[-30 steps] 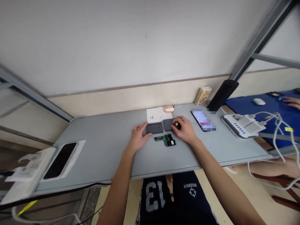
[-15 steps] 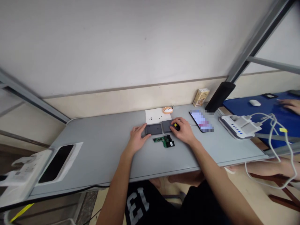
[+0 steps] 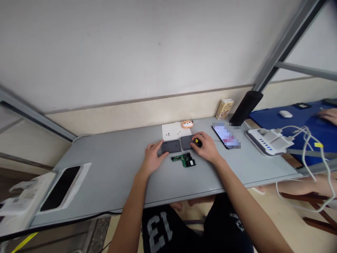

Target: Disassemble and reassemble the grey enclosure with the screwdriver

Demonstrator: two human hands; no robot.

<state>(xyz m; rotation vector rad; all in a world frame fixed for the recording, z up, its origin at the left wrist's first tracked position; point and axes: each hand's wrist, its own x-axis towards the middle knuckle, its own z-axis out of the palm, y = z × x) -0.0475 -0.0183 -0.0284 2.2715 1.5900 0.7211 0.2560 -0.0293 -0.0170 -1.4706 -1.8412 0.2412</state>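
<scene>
My left hand (image 3: 152, 159) rests on the grey table (image 3: 113, 175), its fingers touching the left edge of a dark grey case half (image 3: 171, 146). A second dark grey case half (image 3: 186, 141) lies right beside it. My right hand (image 3: 207, 147) is closed round a black and yellow screwdriver handle (image 3: 197, 141) at that second piece. A green circuit board (image 3: 183, 160) lies on the table just in front of both pieces, between my hands. Behind them is a white paper sheet (image 3: 173, 131) with a few small dark screws.
A lit phone (image 3: 225, 136) lies right of my right hand. A white power strip (image 3: 265, 142) with plugs and cables sits at the table's right end. An orange figurine (image 3: 187, 123), a small carton (image 3: 224, 109) and a black lamp base (image 3: 246, 107) stand at the back. Another phone (image 3: 61, 188) lies far left. Another person's hand (image 3: 329, 115) is on the blue desk.
Only the camera view has shifted slightly; both hands stay where they were on the case halves and the screwdriver.
</scene>
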